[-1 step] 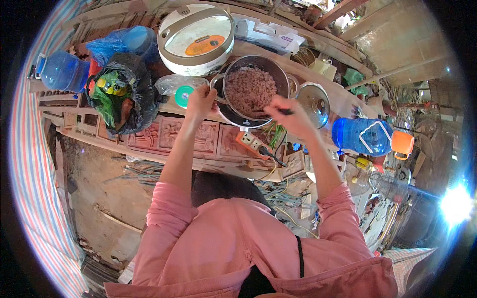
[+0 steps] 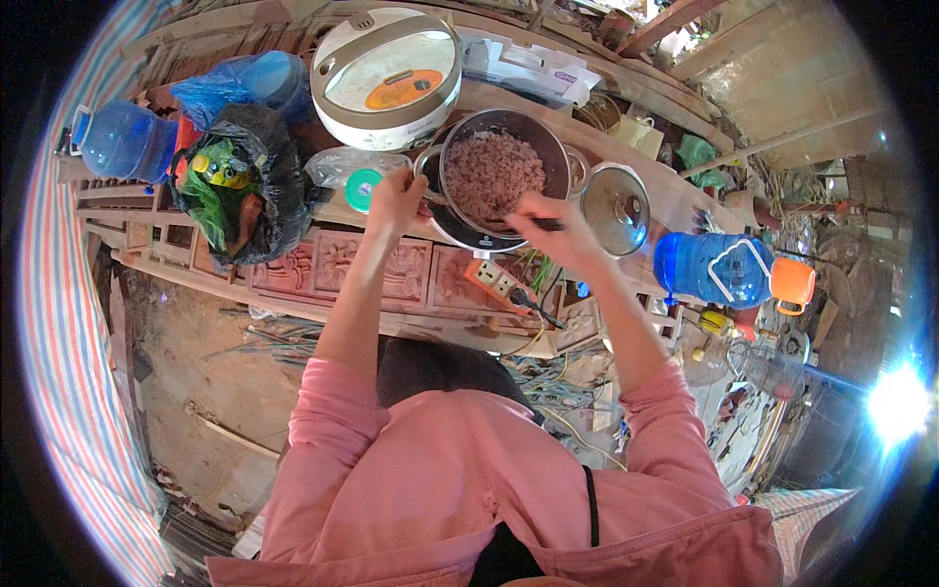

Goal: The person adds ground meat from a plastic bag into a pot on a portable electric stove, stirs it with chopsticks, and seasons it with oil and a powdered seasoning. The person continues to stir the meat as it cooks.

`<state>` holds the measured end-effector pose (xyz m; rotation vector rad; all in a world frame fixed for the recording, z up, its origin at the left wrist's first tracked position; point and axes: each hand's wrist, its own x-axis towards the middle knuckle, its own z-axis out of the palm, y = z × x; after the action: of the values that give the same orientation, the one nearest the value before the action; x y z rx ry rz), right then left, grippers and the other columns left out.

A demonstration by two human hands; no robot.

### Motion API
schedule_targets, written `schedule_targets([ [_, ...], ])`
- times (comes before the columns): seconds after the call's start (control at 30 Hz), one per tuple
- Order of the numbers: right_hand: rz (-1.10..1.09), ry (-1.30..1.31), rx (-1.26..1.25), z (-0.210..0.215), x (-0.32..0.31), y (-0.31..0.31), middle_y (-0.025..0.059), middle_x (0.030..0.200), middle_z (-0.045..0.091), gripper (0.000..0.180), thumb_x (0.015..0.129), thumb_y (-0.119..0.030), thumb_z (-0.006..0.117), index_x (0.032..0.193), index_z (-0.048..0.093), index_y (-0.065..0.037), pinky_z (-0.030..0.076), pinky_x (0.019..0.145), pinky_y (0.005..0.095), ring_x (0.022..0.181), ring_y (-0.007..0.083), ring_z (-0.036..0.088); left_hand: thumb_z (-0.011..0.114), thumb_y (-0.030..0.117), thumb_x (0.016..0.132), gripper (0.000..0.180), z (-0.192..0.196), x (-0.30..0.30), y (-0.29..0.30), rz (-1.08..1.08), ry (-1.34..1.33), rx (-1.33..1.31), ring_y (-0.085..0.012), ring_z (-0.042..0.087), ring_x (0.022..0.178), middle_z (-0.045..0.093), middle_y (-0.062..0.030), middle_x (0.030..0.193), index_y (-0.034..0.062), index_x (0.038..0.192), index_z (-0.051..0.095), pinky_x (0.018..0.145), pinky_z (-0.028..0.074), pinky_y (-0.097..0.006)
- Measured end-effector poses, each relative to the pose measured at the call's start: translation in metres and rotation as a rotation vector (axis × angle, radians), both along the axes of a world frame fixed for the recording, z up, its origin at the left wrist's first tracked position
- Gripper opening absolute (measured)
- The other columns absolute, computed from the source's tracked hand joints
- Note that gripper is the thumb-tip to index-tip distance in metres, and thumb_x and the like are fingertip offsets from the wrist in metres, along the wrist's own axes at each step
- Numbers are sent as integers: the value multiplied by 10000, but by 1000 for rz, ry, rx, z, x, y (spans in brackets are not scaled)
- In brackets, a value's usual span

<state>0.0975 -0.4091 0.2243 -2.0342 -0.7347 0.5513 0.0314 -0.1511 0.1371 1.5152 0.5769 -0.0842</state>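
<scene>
A pot (image 2: 558, 147) with metal side handles stands on a black and white electric cooktop (image 2: 469, 235). Crumbly pinkish-brown minced meat (image 2: 492, 171) covers its bottom. My left hand (image 2: 393, 203) is closed at the pot's left handle, gripping it. Over the near right rim, my right hand (image 2: 562, 232) is wrapped round the black handle (image 2: 548, 224) of a utensil. The utensil's working end is hidden by the hand and the pot rim, so its kind cannot be told. Just right of the pot lies a round glass lid (image 2: 616, 207).
A white and brown rice cooker (image 2: 383, 88) sits behind left, near a green-lidded container (image 2: 362, 191) and a black plastic bag (image 2: 279, 152). An orange power strip (image 2: 494, 282) hangs at the front edge. A blue water jug (image 2: 706, 269) and orange cup (image 2: 792, 284) lie right.
My right hand has shifted a little left along the pot's near rim with the utensil, uncovering more of the glass lid. My left hand stays at the handle.
</scene>
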Motion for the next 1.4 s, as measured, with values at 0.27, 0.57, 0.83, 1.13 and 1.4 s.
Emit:
schedule_targets([
  [0.27,-339,61,-25,-25,35,-16,15,843,612,147,984,-148,641,939,607,-11,521,736,275,823,115,629,591,194,978,272,-3,9,7,-71,-43,155,-185,670,538,630,-107,659,-60,883,599,471,538,-330],
  [0.57,-146,-282,32,-25,20,14,39,822,638,185,977,-205,667,921,631,-33,500,759,301,756,104,637,581,192,980,288,-10,6,5,-53,-108,48,-195,675,531,646,-123,663,-58,838,599,465,527,-339],
  [0.83,-443,142,-40,-19,30,-4,22,809,641,220,963,-242,684,950,626,-31,499,743,274,752,96,625,570,202,994,316,1,-11,5,-80,-52,152,-202,669,530,639,-123,646,-77,849,607,469,529,-336],
  [1.13,-188,-55,26,-21,-18,12,-1,814,644,166,963,-166,685,922,635,-13,483,705,257,760,80,604,562,294,1032,361,10,-32,8,-113,-14,90,-125,610,634,651,-59,796,-54,1091,640,570,502,-302],
  [1.4,-374,-232,-37,-25,-26,3,64,814,624,169,924,-159,720,903,651,-6,471,728,289,757,149,578,577,239,1014,295,0,-141,53,-22,-17,121,-160,644,626,660,-104,759,-26,1127,640,588,500,-331],
])
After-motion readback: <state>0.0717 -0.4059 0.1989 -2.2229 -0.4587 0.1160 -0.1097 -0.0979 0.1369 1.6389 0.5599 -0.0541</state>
